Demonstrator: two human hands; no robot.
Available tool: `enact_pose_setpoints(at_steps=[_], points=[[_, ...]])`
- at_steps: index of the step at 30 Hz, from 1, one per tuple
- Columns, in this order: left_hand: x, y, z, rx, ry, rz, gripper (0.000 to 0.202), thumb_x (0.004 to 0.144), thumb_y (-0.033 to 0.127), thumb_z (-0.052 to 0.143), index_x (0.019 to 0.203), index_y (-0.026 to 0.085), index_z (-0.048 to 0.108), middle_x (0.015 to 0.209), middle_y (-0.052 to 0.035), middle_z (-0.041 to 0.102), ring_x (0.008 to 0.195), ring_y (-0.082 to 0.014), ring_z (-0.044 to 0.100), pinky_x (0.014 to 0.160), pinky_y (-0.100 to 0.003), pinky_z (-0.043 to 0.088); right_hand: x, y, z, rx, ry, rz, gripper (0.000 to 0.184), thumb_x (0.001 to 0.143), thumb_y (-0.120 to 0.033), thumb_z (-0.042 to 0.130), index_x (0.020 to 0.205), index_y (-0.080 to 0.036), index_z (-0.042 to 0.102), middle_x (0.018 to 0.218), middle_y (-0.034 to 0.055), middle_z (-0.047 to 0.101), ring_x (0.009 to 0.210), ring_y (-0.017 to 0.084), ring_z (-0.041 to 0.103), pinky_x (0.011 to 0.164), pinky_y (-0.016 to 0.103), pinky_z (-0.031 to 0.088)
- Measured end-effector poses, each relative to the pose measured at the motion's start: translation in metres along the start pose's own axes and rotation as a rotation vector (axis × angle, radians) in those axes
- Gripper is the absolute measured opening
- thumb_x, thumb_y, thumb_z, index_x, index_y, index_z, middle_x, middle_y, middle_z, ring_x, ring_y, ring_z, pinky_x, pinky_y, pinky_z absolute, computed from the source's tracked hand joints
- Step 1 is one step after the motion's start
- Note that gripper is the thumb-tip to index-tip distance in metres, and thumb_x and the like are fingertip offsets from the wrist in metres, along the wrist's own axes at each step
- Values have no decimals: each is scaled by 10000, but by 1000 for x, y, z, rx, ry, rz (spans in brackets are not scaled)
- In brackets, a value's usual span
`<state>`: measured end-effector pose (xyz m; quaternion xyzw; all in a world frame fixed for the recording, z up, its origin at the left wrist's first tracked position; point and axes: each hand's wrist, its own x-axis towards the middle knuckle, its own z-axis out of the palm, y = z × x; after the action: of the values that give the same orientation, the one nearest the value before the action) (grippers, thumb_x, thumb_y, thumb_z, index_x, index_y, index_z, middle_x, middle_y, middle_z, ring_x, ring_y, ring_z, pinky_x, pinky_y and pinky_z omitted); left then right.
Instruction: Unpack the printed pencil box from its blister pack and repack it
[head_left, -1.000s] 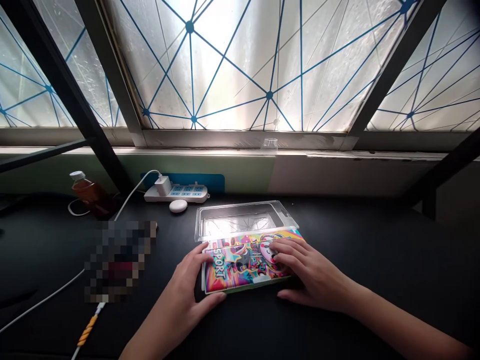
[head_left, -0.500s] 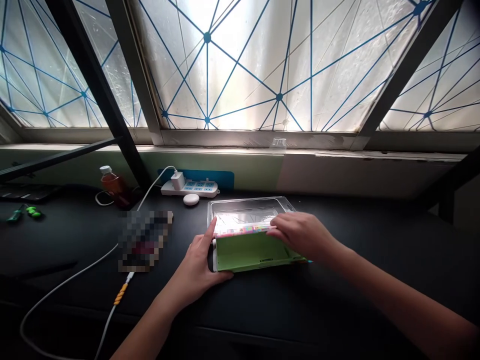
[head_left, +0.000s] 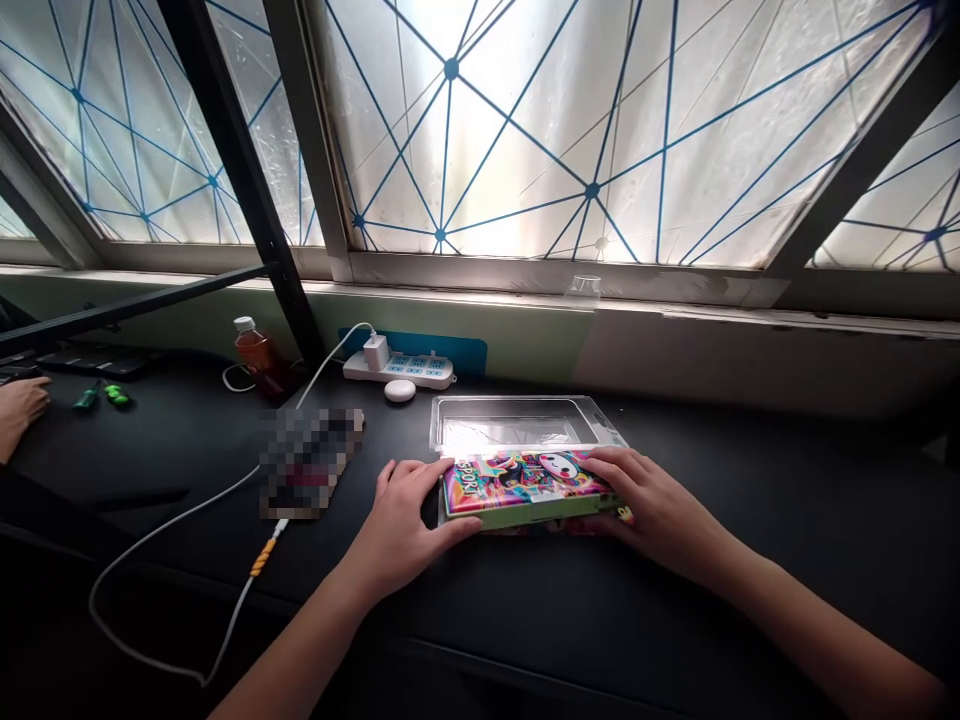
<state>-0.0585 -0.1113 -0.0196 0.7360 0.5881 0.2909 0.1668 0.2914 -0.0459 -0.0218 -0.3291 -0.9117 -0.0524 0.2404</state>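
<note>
Between my hands lies a flat pencil-case-like box [head_left: 525,485] with a bright cartoon-print top and green sides. My left hand [head_left: 412,510] grips its left end, thumb along the front edge and fingers at the back corner. On the right end rests my right hand [head_left: 637,490], fingers over the top corner and thumb low at the front. Behind the box a clear plastic lid [head_left: 517,405] lies open on the black table. Some printed material shows beneath the box's front right edge.
To the left are a blurred phone-like object [head_left: 311,465] on a white cable, a white power strip [head_left: 420,372], a round white case [head_left: 400,391] and a bottle [head_left: 259,355]. Another person's hand [head_left: 21,410] is at the far left, near small green items [head_left: 105,396].
The box's printed top, tilted up before with a green face towards me, now lies flat. My right hand has moved to the right end. Another person's hand has come into view.
</note>
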Motion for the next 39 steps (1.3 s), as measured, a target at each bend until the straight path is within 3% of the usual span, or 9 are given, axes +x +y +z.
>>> enact_pose_setpoints(at_steps=[3,7,11,16,21,26,29,35,39], points=[[-1,-2,1,-2,7,13,572,928,598,585,1376,243,614,1229,-101,689,1211,-319,561,1124,-561,360,1,3,1,38,56,20,424,925,-357,638,1334,-273,563,1227,120,700,1114,315,665,928,487,550],[-1,-3,2,-20,-54,108,521,1013,612,379,1315,280,646,1288,-81,673,1239,-316,536,1152,-592,312,-2,2,-5,141,161,151,332,910,-458,649,1172,-257,616,1083,113,736,1003,303,699,837,431,576],[0,0,6,62,-137,150,506,973,626,491,1334,291,611,1362,-80,627,1289,-329,489,1180,-619,236,1,-1,-10,341,112,403,354,936,-574,561,1041,-243,632,959,67,730,781,235,700,657,339,565],[-1,-1,15,80,-98,99,874,840,597,712,1554,251,345,1463,-142,543,1376,-374,424,1178,-598,264,10,8,-10,512,-58,580,381,960,-591,509,907,-244,656,892,34,717,771,225,685,672,337,547],[-1,-6,19,108,-137,128,910,732,667,775,1469,244,450,1509,-136,513,1415,-385,393,1216,-601,188,15,8,-7,283,-79,402,354,986,-521,507,895,-245,709,1024,89,690,977,279,645,875,446,507],[2,-5,17,134,-158,116,913,757,682,744,1476,215,430,1528,-151,491,1422,-377,381,1211,-603,197,34,-29,-3,122,-225,248,330,1007,-484,514,1158,-231,663,1168,120,681,1094,304,615,980,522,439],[2,-4,16,138,-154,100,953,707,694,778,1452,196,453,1513,-165,503,1408,-383,393,1205,-610,207,48,-47,5,78,-253,211,344,1019,-471,493,1132,-190,655,1091,126,685,1032,305,623,945,509,459],[3,3,13,132,-157,48,1007,647,709,809,1449,208,461,1505,-161,522,1416,-387,403,1208,-665,132,54,-51,18,20,-102,181,239,1037,-232,387,1024,-180,620,981,105,650,894,256,622,787,403,508],[4,7,12,122,-150,46,899,680,696,792,1414,258,515,1462,-127,576,1428,-388,397,1194,-691,134,50,-47,18,-48,113,107,222,984,-109,374,1058,-176,572,1008,124,640,879,256,620,756,398,528]])
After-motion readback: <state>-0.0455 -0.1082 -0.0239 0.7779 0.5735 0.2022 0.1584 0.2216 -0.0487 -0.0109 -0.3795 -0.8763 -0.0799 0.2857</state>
